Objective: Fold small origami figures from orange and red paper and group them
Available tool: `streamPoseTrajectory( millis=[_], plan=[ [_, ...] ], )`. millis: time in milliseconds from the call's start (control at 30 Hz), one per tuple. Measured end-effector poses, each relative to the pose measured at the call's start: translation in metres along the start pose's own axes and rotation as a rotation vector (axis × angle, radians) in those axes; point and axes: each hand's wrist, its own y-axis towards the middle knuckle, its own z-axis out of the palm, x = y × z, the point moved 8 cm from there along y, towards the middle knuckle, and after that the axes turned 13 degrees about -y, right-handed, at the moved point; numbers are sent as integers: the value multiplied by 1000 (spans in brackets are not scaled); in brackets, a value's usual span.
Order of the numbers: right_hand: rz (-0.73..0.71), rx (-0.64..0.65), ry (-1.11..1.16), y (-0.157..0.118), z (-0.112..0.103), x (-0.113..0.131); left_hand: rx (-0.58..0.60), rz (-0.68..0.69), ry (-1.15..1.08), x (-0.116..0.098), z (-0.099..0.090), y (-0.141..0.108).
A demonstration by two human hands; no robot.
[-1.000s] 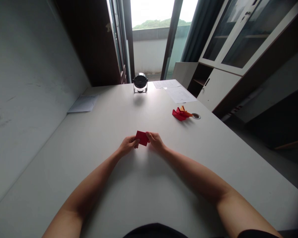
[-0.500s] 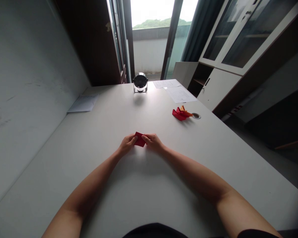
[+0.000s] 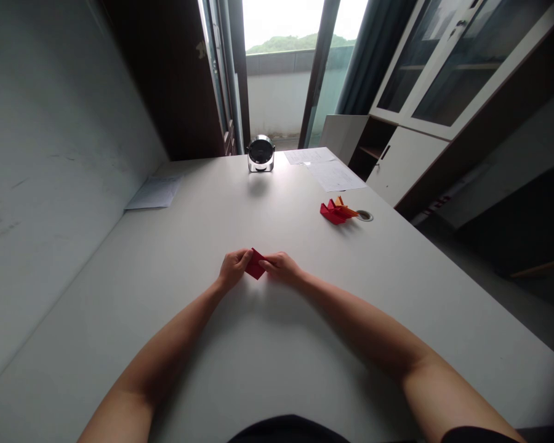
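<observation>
A small piece of folded red paper (image 3: pixel 256 266) is held between my two hands, over the middle of the white table. My left hand (image 3: pixel 233 268) pinches its left edge, thumb on top. On the opposite side, my right hand (image 3: pixel 281 267) grips the right edge between thumb and fingers. The paper's lower corner points toward me. My fingers cover both of its side edges, and its underside is hidden.
Folded red and orange paper pieces (image 3: pixel 337 211) stand at the right, beside a round cable hole (image 3: pixel 364 215). A round black-and-silver device (image 3: pixel 261 154) is at the far edge. Paper sheets (image 3: pixel 335 176) lie back right, others (image 3: pixel 154 192) by the left wall.
The red paper has turned and shifted slightly left and toward me, its lower corner now lower. My left hand has moved a little left, with its grip changed.
</observation>
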Motion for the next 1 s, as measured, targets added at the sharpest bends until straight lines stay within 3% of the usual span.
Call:
streamPoseTrajectory(
  millis=[133, 367, 600, 1000],
  plan=[
    [60, -77, 58, 0, -6, -6, -6, 39, 37, -4, 0, 1],
    [123, -106, 189, -2, -10, -9, -39, 35, -169, -6, -4, 2],
    [143, -212, 351, -2, -21, -16, -67, -14, -291, 6, -9, 6],
    [112, -140, 549, 0, -13, -13, -40, -77, -313, 16, -3, 7]
  ],
)
